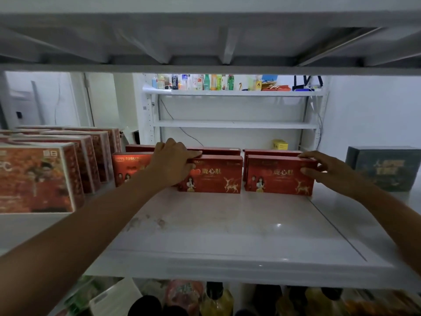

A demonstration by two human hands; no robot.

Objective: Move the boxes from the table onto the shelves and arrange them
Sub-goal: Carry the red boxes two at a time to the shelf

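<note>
Several red boxes with deer pictures stand upright on the white shelf (pixel 227 236). My left hand (pixel 173 160) grips the top left edge of the middle red box (pixel 216 176), fingers curled over its top. My right hand (pixel 328 169) holds the right end of the right red box (pixel 278 175), thumb on its front and fingers on its top. Another red box (pixel 129 167) stands to the left, partly hidden behind my left hand. More red boxes stand in a row behind these.
A row of orange-red picture boxes (pixel 36 179) fills the shelf's left side. A dark green box (pixel 385 167) stands at the right. Another shelf board hangs low overhead. Bottles and packets sit on the shelf below. A far white rack (pixel 234 124) holds bottles.
</note>
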